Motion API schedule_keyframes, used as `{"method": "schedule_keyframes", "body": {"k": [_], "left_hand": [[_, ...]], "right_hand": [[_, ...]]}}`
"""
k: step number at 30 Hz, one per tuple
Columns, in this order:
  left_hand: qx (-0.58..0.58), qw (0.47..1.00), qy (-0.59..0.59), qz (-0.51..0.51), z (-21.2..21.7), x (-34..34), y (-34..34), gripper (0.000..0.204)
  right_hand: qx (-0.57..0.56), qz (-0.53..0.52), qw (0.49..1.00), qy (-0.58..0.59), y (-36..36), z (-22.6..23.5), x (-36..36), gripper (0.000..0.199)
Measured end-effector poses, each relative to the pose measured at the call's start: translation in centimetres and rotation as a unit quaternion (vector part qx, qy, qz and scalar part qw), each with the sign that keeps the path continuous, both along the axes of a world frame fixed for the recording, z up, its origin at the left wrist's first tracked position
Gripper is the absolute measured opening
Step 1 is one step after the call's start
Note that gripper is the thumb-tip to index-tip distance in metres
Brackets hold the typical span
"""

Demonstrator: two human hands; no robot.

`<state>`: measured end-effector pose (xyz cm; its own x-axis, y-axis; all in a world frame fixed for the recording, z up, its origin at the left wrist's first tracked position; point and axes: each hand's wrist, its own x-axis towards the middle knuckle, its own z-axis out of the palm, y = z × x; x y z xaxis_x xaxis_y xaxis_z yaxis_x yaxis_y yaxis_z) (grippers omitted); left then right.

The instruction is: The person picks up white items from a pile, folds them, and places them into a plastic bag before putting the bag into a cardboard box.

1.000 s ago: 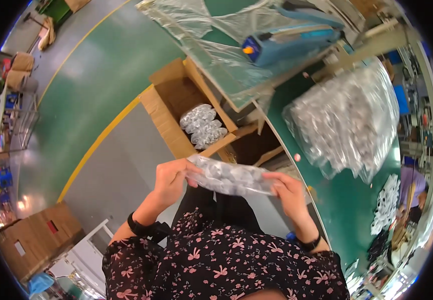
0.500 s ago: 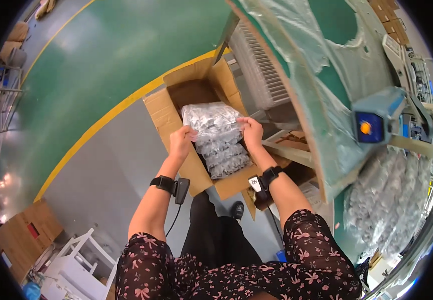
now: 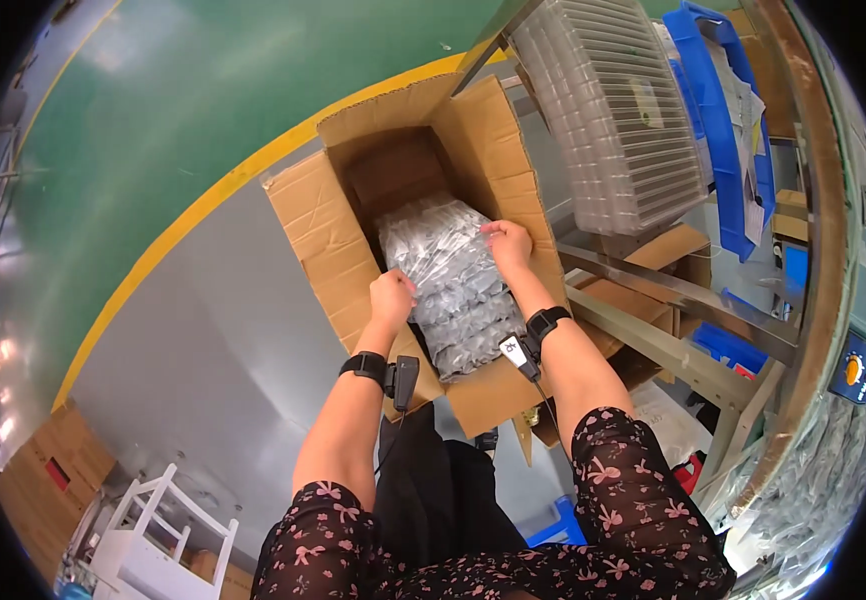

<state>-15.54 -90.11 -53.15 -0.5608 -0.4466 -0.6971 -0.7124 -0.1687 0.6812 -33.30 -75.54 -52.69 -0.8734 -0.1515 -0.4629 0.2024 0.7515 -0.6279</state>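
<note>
An open cardboard box (image 3: 303,215) stands on the floor before me, its flaps folded outward. Rows of shiny, silvery clear plastic packs (image 3: 468,325) fill its near part. On top, toward the middle, lies a larger clear plastic bag (image 3: 438,240) of small parts that I cannot make out. My left hand (image 3: 392,297) is closed on the bag's near left edge. At its right edge my right hand (image 3: 509,247) has its fingers pinched on the plastic. The far end of the box interior is dark and in shadow.
Stacked clear plastic trays (image 3: 633,130) and a blue bin (image 3: 723,130) stand right of the box. A metal-framed workbench (image 3: 803,200) borders the right side. A white stool (image 3: 143,540) and a brown carton (image 3: 48,480) are at lower left.
Both hands have lowered the bag deeper into the box, onto the packs. My view has shifted, so the trays and the blue bin under the bench show more.
</note>
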Motion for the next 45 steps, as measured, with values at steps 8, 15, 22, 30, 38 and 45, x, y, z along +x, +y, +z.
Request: {"method": "schedule_keyframes", "body": {"k": [8,15,22,30,38,45], "left_hand": [[-0.129,0.969,-0.015,-0.212,-4.1,1.7,0.6,0.014],[-0.112,0.927,-0.028,-0.357,2.6,12.3,3.6,0.028],[-0.012,0.89,-0.193,-0.414,8.3,23.4,-3.0,0.031],[0.042,0.883,-0.117,-0.452,19.9,19.9,10.4,0.032],[-0.043,0.658,-0.041,-0.751,30.2,16.1,41.7,0.028],[-0.014,0.501,-0.001,-0.865,40.6,17.0,64.6,0.032]], "right_hand": [[0.022,-0.003,0.998,0.058,1.8,-1.5,4.4,0.02],[-0.194,-0.107,0.962,-0.159,12.4,7.5,19.0,0.021],[-0.045,0.05,0.988,-0.14,25.8,20.0,29.8,0.02],[-0.041,-0.217,0.971,-0.094,46.7,28.0,46.8,0.026],[0.043,-0.412,0.905,-0.098,65.0,32.4,70.3,0.019],[-0.009,-0.594,0.804,-0.006,75.4,36.3,73.0,0.022]]}}
